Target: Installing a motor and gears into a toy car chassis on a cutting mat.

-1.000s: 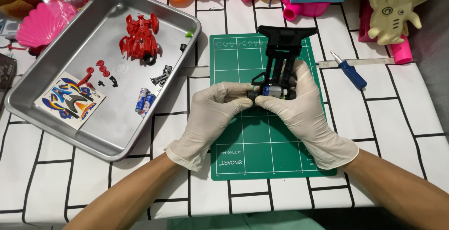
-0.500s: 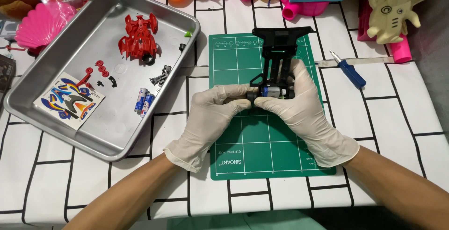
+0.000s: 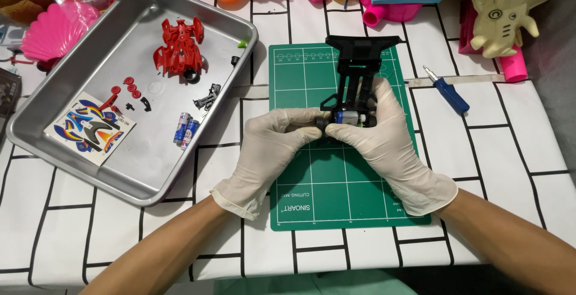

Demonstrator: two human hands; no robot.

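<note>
At the upper left of the frame a metal baking tray [image 3: 36, 128] is holding loose parts: a sticker sheet [image 3: 90, 129], small red wheel pieces [image 3: 131, 86], a red toy car body shell [image 3: 179, 49] and two small batteries [image 3: 186, 131]. These are lying unsecured, so a knock from the person's forearm could be sending them sliding.

At the centre, the gloved left hand [image 3: 270, 145] is pinching its fingertips together on the near end of the black toy car chassis [image 3: 355, 79], over the green cutting mat [image 3: 336, 187]. The gloved right hand [image 3: 390, 145] is clamping around the same end, covering the small motor [image 3: 347, 116]. Too hard a squeeze could be bending the thin plastic frame, and slick gloves could be letting the motor slip.

At the right, a blue screwdriver [image 3: 447, 90] is lying where it could be rolling off the table.
</note>
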